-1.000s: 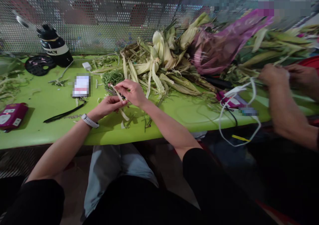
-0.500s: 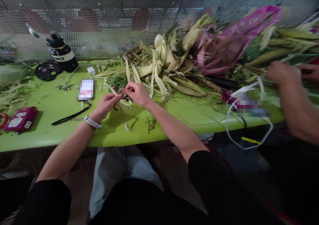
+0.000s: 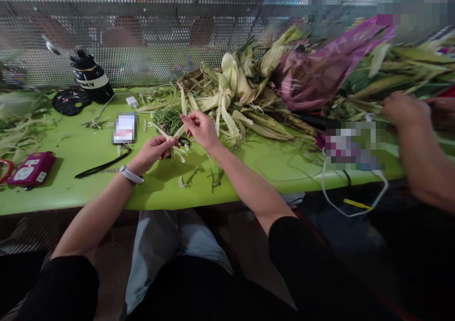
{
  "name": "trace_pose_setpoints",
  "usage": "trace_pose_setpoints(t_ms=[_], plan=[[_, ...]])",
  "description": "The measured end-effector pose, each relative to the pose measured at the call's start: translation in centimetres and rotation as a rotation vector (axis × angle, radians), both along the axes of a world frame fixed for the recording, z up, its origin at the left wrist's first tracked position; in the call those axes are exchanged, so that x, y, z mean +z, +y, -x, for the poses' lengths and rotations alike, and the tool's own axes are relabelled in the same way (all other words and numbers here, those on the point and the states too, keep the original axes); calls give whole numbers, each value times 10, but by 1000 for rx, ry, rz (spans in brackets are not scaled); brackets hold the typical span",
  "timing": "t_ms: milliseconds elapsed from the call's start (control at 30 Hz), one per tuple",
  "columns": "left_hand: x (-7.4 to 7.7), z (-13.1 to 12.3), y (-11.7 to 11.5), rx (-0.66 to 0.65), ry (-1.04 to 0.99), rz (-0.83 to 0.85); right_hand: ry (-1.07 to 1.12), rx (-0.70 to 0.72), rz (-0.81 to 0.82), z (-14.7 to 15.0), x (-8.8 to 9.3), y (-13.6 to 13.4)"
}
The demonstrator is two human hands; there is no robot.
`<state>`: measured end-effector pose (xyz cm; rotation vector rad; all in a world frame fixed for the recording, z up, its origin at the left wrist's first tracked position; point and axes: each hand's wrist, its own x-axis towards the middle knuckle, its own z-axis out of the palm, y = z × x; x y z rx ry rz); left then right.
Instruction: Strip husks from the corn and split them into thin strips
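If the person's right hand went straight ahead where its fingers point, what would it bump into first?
Probably the tangled heap of thin green strands, just beyond the right hand. The hand's height is hard to judge, so it might pass above.

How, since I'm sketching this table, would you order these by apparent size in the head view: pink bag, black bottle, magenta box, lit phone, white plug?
1. Pink bag
2. Black bottle and magenta box: too alike to rank, and the box sits nearer the camera
3. Lit phone
4. White plug
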<state>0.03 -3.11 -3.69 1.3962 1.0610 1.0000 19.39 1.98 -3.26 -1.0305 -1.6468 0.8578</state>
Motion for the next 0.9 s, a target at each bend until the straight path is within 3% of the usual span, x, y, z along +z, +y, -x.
trace_pose_setpoints(t_ms=[67,167,267,533,767,900], plan=[[-3,4,4,37,-100,5,36,38,140,-3,0,2],[-6,8,8,70,-237,-2,-24,219,340,0,0,0],[-5,8,9,63,-280,-32,-27,359,413,7,-2,-5],[-2,5,8,62,-175,6,-95,237,152,6,2,-9],[0,6,7,12,-178,-9,-73,205,142,3,1,-4],[-9,10,11,109,-229,-77,20,87,183,1,1,-4]])
